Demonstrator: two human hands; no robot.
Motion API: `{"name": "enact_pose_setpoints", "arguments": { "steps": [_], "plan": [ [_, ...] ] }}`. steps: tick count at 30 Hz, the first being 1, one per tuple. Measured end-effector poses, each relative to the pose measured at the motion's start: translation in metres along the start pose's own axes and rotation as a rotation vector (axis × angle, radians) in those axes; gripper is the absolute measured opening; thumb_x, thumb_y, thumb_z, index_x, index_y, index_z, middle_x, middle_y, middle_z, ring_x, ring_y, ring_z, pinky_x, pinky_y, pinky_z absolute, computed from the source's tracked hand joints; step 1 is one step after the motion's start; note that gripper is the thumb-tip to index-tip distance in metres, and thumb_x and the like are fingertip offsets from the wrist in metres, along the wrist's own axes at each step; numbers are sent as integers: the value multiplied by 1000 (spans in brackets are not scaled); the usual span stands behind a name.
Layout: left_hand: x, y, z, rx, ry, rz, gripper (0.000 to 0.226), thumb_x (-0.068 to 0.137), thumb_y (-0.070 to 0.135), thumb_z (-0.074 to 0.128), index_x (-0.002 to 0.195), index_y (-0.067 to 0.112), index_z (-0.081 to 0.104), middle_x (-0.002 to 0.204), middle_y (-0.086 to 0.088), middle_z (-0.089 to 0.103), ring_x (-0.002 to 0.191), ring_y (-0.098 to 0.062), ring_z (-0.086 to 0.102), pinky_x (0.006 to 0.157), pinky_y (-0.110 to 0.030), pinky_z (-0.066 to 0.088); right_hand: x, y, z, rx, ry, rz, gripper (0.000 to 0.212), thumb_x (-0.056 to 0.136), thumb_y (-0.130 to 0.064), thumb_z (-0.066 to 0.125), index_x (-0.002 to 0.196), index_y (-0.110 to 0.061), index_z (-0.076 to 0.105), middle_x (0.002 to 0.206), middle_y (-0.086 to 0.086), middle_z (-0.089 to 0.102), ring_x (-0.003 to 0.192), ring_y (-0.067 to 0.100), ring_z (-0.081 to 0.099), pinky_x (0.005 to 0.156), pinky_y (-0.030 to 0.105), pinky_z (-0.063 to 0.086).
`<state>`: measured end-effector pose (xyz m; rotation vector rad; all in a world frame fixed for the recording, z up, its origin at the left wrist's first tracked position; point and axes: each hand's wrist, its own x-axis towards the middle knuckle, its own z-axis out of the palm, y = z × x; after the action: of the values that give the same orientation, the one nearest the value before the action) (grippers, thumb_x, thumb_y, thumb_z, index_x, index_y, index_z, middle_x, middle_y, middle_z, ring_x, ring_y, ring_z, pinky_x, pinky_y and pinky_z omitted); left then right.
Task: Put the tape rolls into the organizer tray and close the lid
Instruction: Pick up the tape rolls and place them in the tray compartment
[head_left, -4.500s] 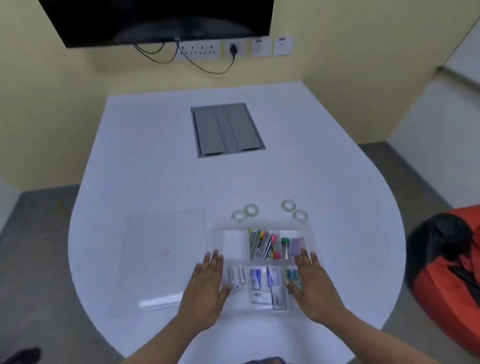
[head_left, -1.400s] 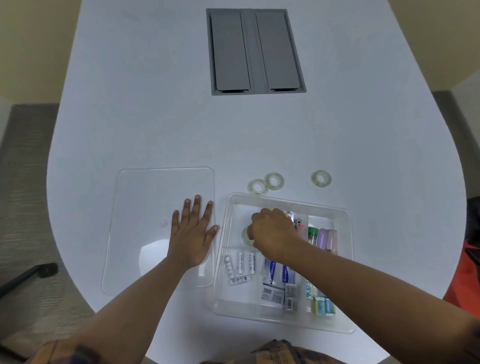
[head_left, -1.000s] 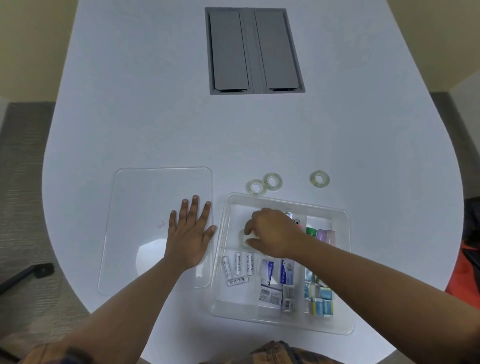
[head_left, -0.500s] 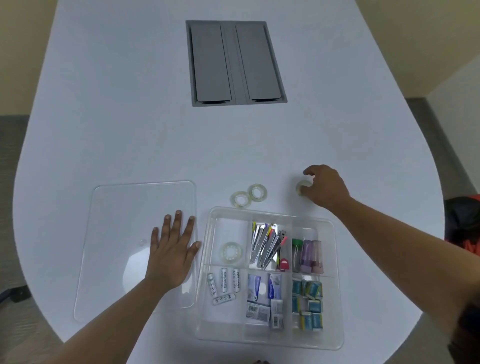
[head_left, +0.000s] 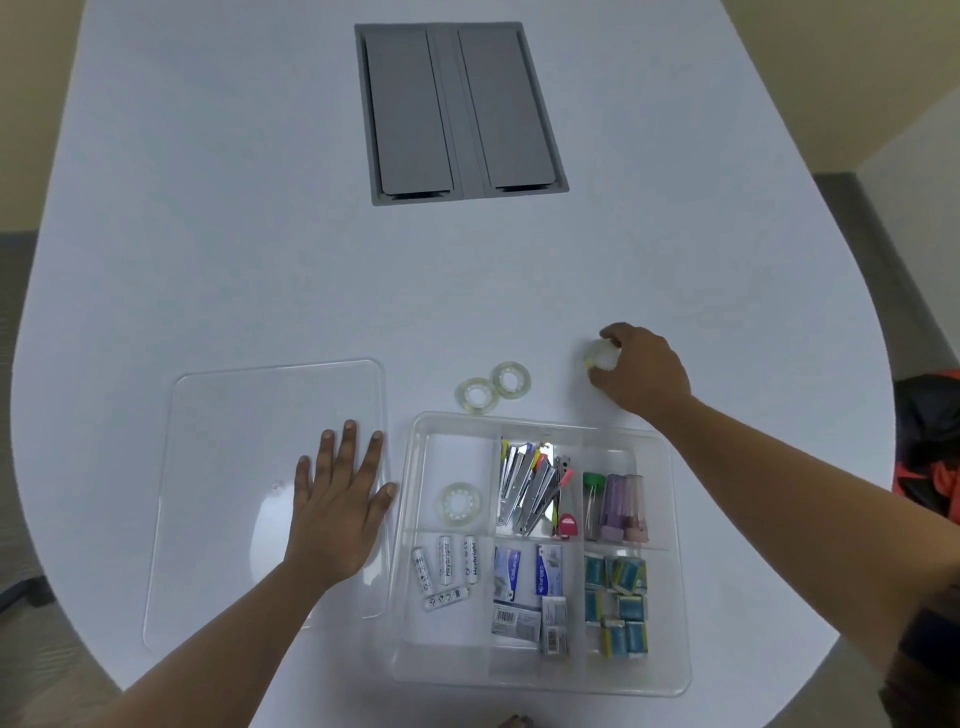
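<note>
Lid (head_left: 244, 467): we have it lying flat on the table (head_left: 260, 234) at 9 o'clock of the tray, off and within reach for closing later.
Left hand (head_left: 337, 514): ours rests spread, palm down, on the lid's right part, holding nothing; we judge it pins the lid so it won't slide.
Tray (head_left: 675, 597): open, just right of the lid, its near rim close to the table's near edge; little room there, much open table at 12 o'clock.
Roll in tray (head_left: 459, 502): lies flat in the far-left compartment, with spare floor around it for more rolls.
Two rolls (head_left: 493, 387): flat on the table, touching each other, just beyond the tray's far rim at 12 o'clock of that compartment; a short, clear path in.
Right hand (head_left: 641, 371): at 1 o'clock of the tray, our fingers curl round the fourth roll (head_left: 600, 356) and pinch it; whether it is off the table we cannot tell.
Room: from there to the far-left compartment the way runs toward 8 o'clock, passing near the two rolls.
</note>
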<state>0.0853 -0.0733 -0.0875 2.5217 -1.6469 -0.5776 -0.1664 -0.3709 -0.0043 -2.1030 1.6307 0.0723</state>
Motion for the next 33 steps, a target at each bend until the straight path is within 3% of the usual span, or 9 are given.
{"name": "enact_pose_setpoints", "arguments": {
  "steps": [5,11,13,16,20,23,27,33],
  "plan": [
    [0,1,-1,15,7,-1,64,93,59,7,151,34,-3,161,0,-9,147,-21,-13,118,-49,-1,-33,-36,-12,228,92,-135,38,78,-31,73,113,-24,62,112,-2,72,99,19,68,85,39,56],
    [0,1,-2,23,2,1,65,93,60,6,151,33,-3,162,-1,-8,148,-22,-13,118,-48,-2,-91,-75,7,248,17,-416,25,78,-20,74,103,-14,73,126,3,68,109,24,65,96,40,51],
    [-1,1,-2,27,7,0,65,93,59,7,152,32,-1,162,-1,-7,148,-22,-12,118,-47,-2,-105,-81,18,207,-60,-464,21,80,-22,73,100,-16,73,132,2,66,114,24,63,98,32,47],
    [0,1,-1,31,12,2,65,93,59,7,152,32,-2,162,-1,-8,148,-21,-13,118,-46,-4,-118,-81,34,86,-129,-538,22,85,-28,69,104,-18,74,136,-1,61,119,21,61,93,31,48],
    [-1,0,0,30,12,8,64,94,59,8,151,33,-3,162,0,-9,147,-21,-15,117,-46,-5,-122,-85,51,-110,-88,-639,21,86,-28,70,103,-18,76,100,5,64,93,29,60,78,38,46],
    [-1,1,0,22,20,9,64,94,58,9,151,33,-2,162,0,-9,148,-21,-13,118,-46,-4,-117,-91,61,-293,-127,-663,22,93,-29,60,109,-21,73,99,4,63,95,28,57,77,36,37],
    [-1,0,0,14,24,14,63,95,58,10,151,32,-2,162,-1,-8,148,-22,-12,118,-47,-2,-113,-98,68,-499,-178,-663,18,86,-15,62,100,-23,70,95,-1,60,93,23,54,71,31,26],
    [1,0,1,2,22,13,63,95,58,11,151,33,-2,162,0,-9,148,-21,-13,118,-48,-2,-111,-97,75,-567,-210,-672,26,68,3,60,83,-16,68,85,4,60,86,26,54,71,33,27]
  ]
}}
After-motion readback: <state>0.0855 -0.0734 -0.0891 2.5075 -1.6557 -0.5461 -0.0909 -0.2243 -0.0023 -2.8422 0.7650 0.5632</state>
